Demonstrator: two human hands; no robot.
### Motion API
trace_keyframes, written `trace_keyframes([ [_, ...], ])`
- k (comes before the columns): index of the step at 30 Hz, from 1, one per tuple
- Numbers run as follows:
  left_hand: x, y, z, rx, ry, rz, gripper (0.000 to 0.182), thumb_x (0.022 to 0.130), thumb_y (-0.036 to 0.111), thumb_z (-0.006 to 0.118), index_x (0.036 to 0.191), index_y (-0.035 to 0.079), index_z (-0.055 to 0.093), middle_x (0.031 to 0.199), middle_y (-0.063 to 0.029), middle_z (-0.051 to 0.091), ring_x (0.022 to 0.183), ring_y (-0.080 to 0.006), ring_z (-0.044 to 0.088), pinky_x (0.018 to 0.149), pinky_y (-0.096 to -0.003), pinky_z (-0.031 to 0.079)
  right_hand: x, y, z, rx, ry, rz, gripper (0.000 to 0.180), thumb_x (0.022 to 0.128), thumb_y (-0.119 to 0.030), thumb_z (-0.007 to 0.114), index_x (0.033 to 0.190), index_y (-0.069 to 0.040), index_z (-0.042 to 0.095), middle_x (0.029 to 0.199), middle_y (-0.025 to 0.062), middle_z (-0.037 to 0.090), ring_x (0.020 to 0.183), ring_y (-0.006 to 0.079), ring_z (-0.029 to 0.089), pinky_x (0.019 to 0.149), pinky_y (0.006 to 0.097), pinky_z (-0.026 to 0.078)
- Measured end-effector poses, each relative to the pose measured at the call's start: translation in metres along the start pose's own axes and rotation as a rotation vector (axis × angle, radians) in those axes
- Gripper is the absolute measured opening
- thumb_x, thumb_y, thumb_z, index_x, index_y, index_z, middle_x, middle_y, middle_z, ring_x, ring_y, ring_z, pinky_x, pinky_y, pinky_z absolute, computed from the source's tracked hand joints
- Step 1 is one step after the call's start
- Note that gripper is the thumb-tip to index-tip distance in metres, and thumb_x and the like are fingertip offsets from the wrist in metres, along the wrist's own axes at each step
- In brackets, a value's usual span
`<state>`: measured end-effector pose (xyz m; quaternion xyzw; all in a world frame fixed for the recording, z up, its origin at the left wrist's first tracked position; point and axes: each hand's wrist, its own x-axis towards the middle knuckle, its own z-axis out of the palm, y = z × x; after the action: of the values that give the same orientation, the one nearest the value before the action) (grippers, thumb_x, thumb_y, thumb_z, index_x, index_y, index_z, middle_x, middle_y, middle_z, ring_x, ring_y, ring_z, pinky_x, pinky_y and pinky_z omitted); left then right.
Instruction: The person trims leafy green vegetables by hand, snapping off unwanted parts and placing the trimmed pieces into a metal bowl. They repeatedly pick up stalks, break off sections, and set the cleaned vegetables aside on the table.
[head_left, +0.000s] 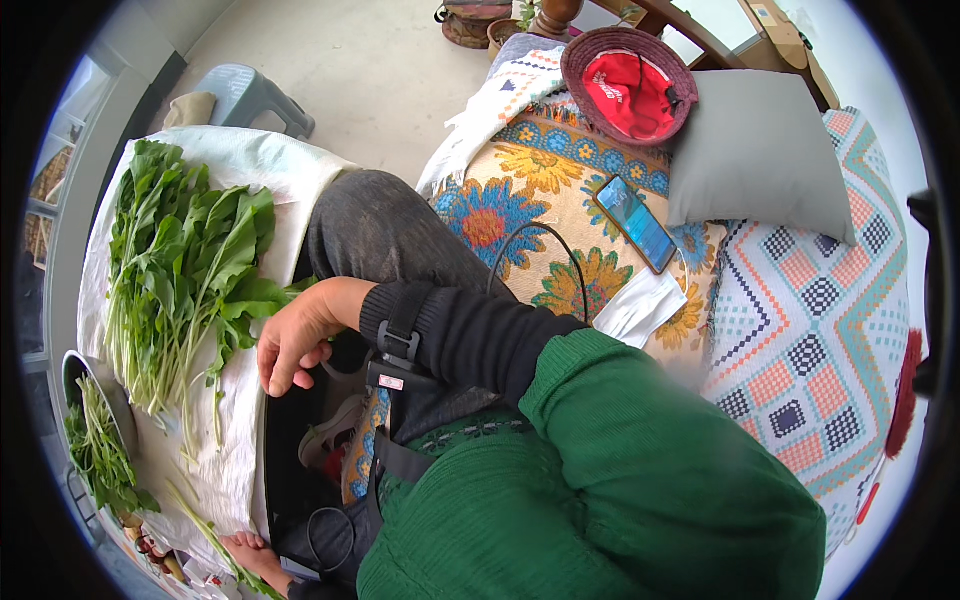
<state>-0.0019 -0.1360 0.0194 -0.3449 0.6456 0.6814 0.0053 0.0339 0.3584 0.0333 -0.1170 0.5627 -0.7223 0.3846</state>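
Observation:
Leafy green vegetables with pale stems (176, 277) lie in a broad pile on a white woven plastic sheet (240, 161). My right hand (300, 337) hangs at the pile's near side, over the sheet's edge, fingers loosely bent and nothing visible in them. A leaf shows behind its wrist. At the bottom, my left hand (255, 559) is closed around a single green stalk (199, 521), whose pale end points away over the sheet. Part of that hand's grip is hidden. Beyond it, a metal bowl (112, 405) holds more greens (97, 450).
A grey plastic stool (247, 97) stands past the sheet, a beige cloth (190, 110) beside it. On the patterned seat cover (540, 180) lie a smartphone (636, 223), a white face mask (641, 307), a dark red hat (634, 86) and a grey cushion (757, 150). A dark cable loops near my right arm.

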Motion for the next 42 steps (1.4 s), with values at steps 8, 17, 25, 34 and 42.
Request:
trace_keyframes([
  [8, 0.008, -0.006, -0.006, -0.012, -0.055, 0.107, 0.045, 0.096, 0.042, 0.044, 0.061, 0.018, 0.028, 0.048, 0.004, 0.025, 0.034, -0.0098, 0.024, 0.03, -0.0253, 0.018, 0.008, 0.003, 0.011, 0.018, 0.037, 0.071, 0.041, 0.078, -0.033, 0.074, 0.106, -0.006, 0.061, 0.072, 0.0078, 0.063, 0.044, 0.0046, 0.036, 0.04, 0.0208, 0.028],
  [17, 0.018, -0.012, -0.014, -0.053, -0.108, 0.113, 0.047, 0.095, 0.041, 0.048, 0.06, 0.018, 0.028, 0.048, 0.0044, 0.026, 0.037, -0.0093, 0.025, 0.032, -0.0254, 0.021, 0.013, 0.003, 0.026, -0.065, 0.09, 0.099, 0.036, 0.08, -0.031, 0.072, 0.104, -0.007, 0.062, 0.071, 0.0053, 0.062, 0.045, 0.0048, 0.038, 0.042, 0.0217, 0.03],
  [25, 0.022, -0.014, -0.038, -0.246, -0.384, 0.216, 0.027, 0.099, 0.026, 0.043, 0.077, 0.01, 0.043, 0.074, 0.0003, 0.045, 0.062, -0.011, 0.04, 0.053, -0.0256, 0.034, 0.009, 0.011, 0.028, -0.118, 0.167, 0.101, 0.042, 0.078, -0.033, 0.072, 0.11, -0.007, 0.063, 0.074, 0.0057, 0.064, 0.045, 0.0065, 0.039, 0.041, 0.0237, 0.032],
  [34, -0.061, -0.002, 0.047, -1.137, -0.994, -0.061, 0.029, 0.096, 0.016, 0.05, 0.07, 0.012, 0.037, 0.066, 0.0028, 0.033, 0.059, -0.0085, 0.031, 0.055, -0.0244, 0.029, 0.011, 0.003, 0.032, -0.126, 0.05, 0.167, 0.044, 0.083, -0.032, 0.067, 0.118, -0.006, 0.058, 0.072, -0.0003, 0.058, 0.048, 0.0026, 0.038, 0.042, 0.0192, 0.029],
  [42, -0.098, -0.043, 0.111, -0.925, -1.014, -0.084, 0.033, 0.095, 0.017, 0.049, 0.126, 0.004, 0.048, 0.114, -0.0136, 0.059, 0.084, -0.0162, 0.058, 0.07, -0.0278, 0.049, 0.009, 0.004, 0.032, -0.062, 0.083, 0.233, 0.036, 0.086, -0.025, 0.066, 0.115, -0.005, 0.058, 0.07, -0.0003, 0.056, 0.046, 0.0029, 0.037, 0.041, 0.0182, 0.03],
])
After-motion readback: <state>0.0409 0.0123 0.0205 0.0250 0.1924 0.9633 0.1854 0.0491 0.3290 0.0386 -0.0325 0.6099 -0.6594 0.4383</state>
